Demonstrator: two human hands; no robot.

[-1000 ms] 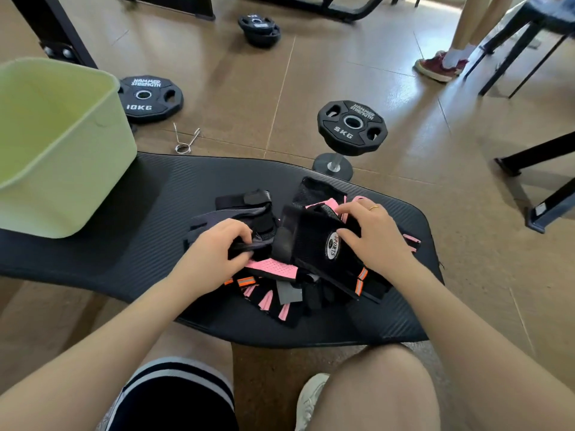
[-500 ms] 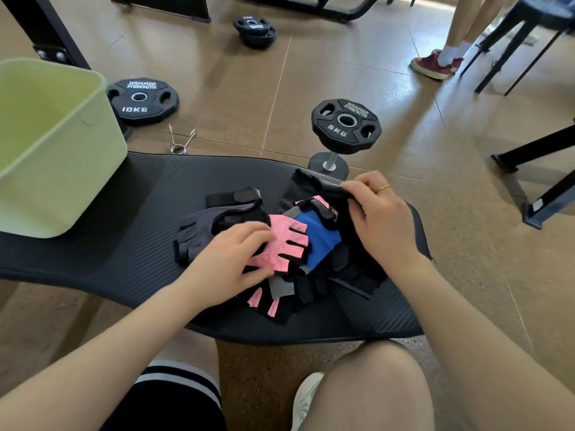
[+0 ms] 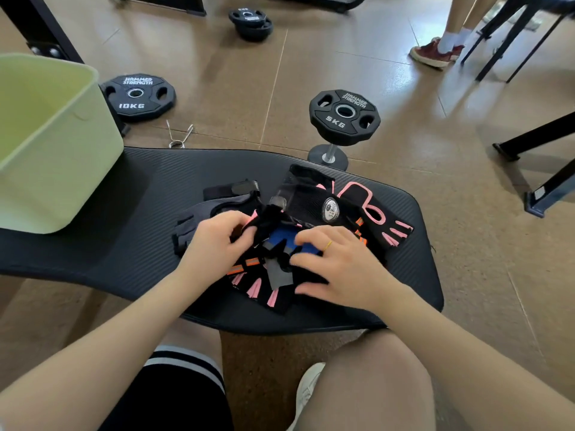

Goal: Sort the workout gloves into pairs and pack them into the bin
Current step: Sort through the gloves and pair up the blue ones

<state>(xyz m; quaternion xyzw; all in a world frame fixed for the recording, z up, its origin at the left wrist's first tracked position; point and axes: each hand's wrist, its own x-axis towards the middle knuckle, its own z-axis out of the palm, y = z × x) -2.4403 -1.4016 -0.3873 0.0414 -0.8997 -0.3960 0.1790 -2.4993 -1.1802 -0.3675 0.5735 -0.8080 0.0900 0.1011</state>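
Both hands on gloves (image 3: 314, 209), left hand (image 3: 214, 241) pinching black glove (image 3: 270, 222), right hand (image 3: 339, 265) spread

Bare arms, no sleeves. Thin gold ring (image 3: 328, 245) on a finger of the right hand (image 3: 345, 265). Black shorts (image 3: 174, 396) with white stripes. White shoe (image 3: 306, 390).

I see the glove pile (image 3: 298, 231) on the bench pad (image 3: 130, 231), right of centre, with the bin (image 3: 62, 169) on the pad's left end. My left hand (image 3: 214, 244) and right hand (image 3: 339, 265) rest on the pile. Behind the pad, on the floor: a 10 kg plate (image 3: 138, 96) at left, a 5 kg plate (image 3: 343, 116) at right, a spring collar (image 3: 180, 136) between.
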